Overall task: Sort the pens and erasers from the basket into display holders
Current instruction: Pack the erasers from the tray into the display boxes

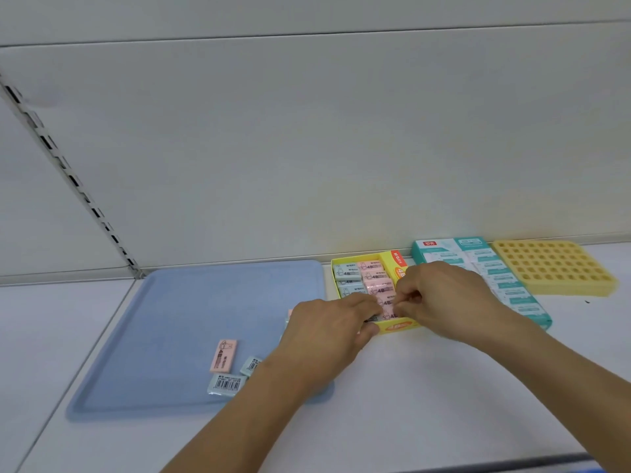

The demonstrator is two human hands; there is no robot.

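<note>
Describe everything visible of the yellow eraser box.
The yellow eraser box is an open, shallow cardboard display tray with orange 4B branding, lying flat on the white shelf right of the blue tray. Pink and grey-blue wrapped erasers fill it in rows. The left hand and right hand reach into its near end.

Both hands are meeting over the yellow eraser box on the white shelf.

The left hand is reaching in from the blue tray, its fingers lying across the box's near left corner, while the right hand is curling its fingertips onto a pink eraser in the box's right row; grey and pink erasers are filling the rows behind. A loose pink eraser and two grey erasers are lying near the tray's front edge. A teal box is sitting just right of the yellow one, with a yellow holed holder beyond it.
</note>
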